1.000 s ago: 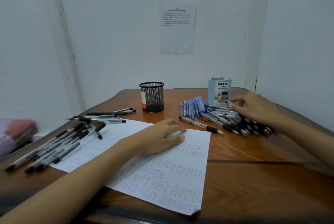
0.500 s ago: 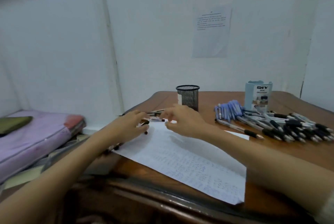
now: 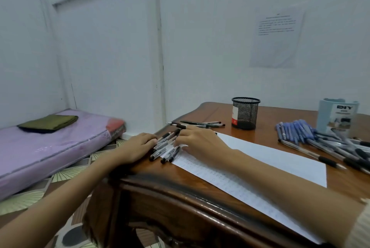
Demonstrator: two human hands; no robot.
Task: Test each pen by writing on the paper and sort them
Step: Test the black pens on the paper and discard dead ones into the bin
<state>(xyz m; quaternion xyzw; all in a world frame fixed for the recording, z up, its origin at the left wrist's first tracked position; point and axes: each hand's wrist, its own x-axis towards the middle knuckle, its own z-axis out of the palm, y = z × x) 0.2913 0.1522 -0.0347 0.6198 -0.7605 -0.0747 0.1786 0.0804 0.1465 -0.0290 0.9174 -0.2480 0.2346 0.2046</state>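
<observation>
Both hands have lowered onto the black pens (image 3: 166, 149) at the paper (image 3: 270, 153)'s left edge. The left hand (image 3: 138, 147) lies flat against them; the right hand (image 3: 200, 143) seems curled over them, its grip unclear.

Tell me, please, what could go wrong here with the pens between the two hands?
1. The black-capped pens lie close to the table edge; a push from the right hand may roll some off, past the left hand.
2. They may mix with the separate pens just behind, spoiling the sorting.
</observation>
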